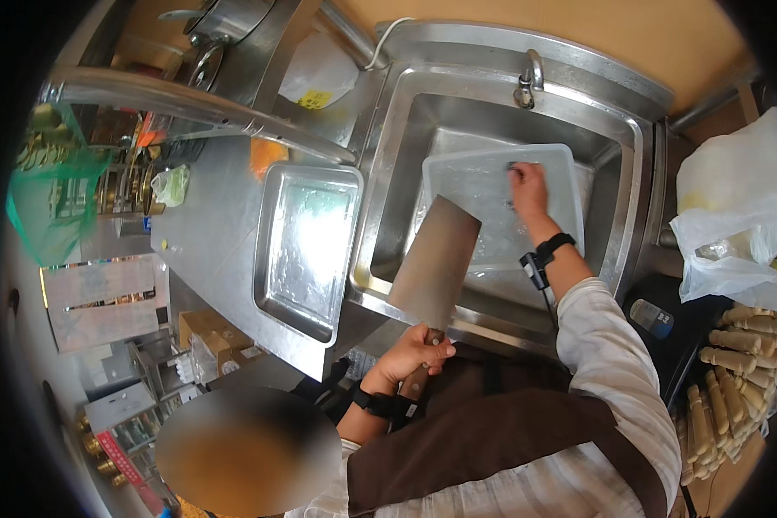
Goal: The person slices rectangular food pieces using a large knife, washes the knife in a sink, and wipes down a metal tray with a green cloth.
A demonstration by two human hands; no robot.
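My left hand (421,355) grips the wooden handle of a wide cleaver (439,262), whose blade points up over the front rim of the steel sink (388,162). A translucent white plastic tub (466,171) sits in the sink. Over the tub is my right hand (528,188), fingers bent, with something small and dark at the fingertips; whether it is held I cannot tell. Small dark bits show beside the hand. The tap (526,87) stands at the sink's back edge. Left of the sink, a wet, shallow steel tray (264,259) lies on the steel counter (213,220).
White plastic bags (731,188) hang or rest right of the sink. Below them are a black container (657,317) and many stacked pale, rod-like pieces (728,382). A steel rail (201,113) crosses above the counter. At upper left is a steel pot (230,19); a cardboard box (210,330) stands lower left.
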